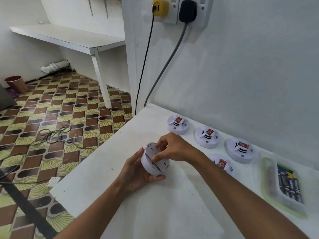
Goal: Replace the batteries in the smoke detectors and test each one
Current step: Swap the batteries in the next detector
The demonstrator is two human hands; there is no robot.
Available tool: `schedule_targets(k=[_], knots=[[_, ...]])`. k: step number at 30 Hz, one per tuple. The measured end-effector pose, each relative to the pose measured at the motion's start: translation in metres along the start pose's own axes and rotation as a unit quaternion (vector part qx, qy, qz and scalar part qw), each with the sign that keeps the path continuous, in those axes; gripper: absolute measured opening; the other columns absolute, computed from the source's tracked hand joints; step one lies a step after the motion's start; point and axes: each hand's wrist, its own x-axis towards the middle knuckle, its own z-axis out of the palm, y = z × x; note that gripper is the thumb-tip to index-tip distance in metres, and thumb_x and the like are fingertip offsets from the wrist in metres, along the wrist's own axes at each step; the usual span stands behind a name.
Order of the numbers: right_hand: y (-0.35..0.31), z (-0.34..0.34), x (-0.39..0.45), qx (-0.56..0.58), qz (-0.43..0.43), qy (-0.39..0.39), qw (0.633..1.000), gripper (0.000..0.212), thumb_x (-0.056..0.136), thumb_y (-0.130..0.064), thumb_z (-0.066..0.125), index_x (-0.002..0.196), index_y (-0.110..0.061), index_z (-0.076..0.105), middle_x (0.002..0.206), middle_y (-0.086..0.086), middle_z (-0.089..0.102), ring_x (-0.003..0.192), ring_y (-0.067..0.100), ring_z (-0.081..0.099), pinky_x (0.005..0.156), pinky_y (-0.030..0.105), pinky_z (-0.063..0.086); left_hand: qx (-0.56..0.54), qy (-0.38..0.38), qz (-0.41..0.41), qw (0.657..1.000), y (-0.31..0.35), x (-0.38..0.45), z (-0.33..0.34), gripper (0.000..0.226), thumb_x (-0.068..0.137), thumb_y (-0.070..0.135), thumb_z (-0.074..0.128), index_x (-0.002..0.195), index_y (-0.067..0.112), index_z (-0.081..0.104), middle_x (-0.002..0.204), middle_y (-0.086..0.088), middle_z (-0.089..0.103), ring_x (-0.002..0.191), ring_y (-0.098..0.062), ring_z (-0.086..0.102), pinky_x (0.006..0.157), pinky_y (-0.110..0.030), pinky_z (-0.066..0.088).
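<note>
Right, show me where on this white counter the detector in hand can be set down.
Bare counter lies between the forearms, below the held detector, and along the left edge toward the floor. The wall side is crowded: four detectors in a row, then the battery tray at right.

The counter (107,178) is plain white. On it, the detectors (177,125) are white with black slots and a red label each; the one held above the counter (153,163) is all white. At the counter's right end, a clear tray (269,192) has a pale green rim and holds dark blue batteries (290,187) with green and yellow print. Left of the counter, the floor (69,107) shows brown squares, dark ovals and yellow-green fans. Above the counter, one plug (159,7) is yellow, the other (187,10) black.
</note>
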Motion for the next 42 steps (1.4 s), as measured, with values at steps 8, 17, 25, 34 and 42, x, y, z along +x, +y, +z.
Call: schedule_targets(k=[8,17,25,34,42], knots=[[-0.001,0.004,-0.002,-0.014,0.005,0.009,1.0,0.055,0.066,-0.033,0.087,0.11,-0.009,0.064,0.098,0.004,0.062,0.095,0.022,0.063,0.079,0.032,0.054,-0.004,-0.001,-0.002,1.0,0.001,-0.001,-0.001,0.072,0.057,0.039,0.09,0.12,0.012,0.067,0.127,-0.026,0.059,0.106,-0.045,0.062,0.073,-0.056,0.057],[0.001,0.01,-0.007,-0.013,0.012,0.035,0.999,0.058,0.065,-0.037,0.086,0.111,-0.009,0.063,0.099,0.003,0.061,0.095,0.021,0.061,0.081,0.035,0.053,-0.009,0.012,-0.007,1.0,0.0,0.0,-0.004,0.087,0.053,0.038,0.092,0.128,0.011,0.056,0.125,-0.028,0.059,0.104,-0.047,0.062,0.071,-0.057,0.058],[0.002,0.013,-0.012,-0.007,0.012,0.046,0.999,0.058,0.067,-0.037,0.085,0.113,-0.009,0.062,0.098,0.002,0.059,0.094,0.02,0.059,0.078,0.033,0.052,0.008,0.038,0.001,0.999,-0.001,0.003,-0.004,0.097,0.045,0.038,0.095,0.13,0.015,0.054,0.125,-0.026,0.06,0.101,-0.047,0.064,0.068,-0.057,0.058],[0.005,0.013,-0.019,0.017,0.011,0.045,0.999,0.061,0.071,-0.035,0.083,0.12,-0.007,0.06,0.11,0.009,0.063,0.092,0.019,0.056,0.072,0.028,0.049,0.017,0.038,0.004,0.999,-0.001,0.003,-0.006,0.093,0.045,0.039,0.095,0.127,0.011,0.06,0.124,-0.023,0.062,0.101,-0.046,0.065,0.068,-0.058,0.057],[0.005,0.016,-0.024,0.04,0.009,0.062,0.997,0.059,0.069,-0.033,0.084,0.116,-0.004,0.062,0.105,0.009,0.063,0.091,0.02,0.057,0.073,0.029,0.048,-0.016,-0.028,-0.023,0.999,-0.002,0.01,-0.037,0.051,0.102,0.043,0.037,0.141,0.011,0.042,0.144,-0.021,0.043,0.13,-0.045,0.044,0.103,-0.063,0.037]])
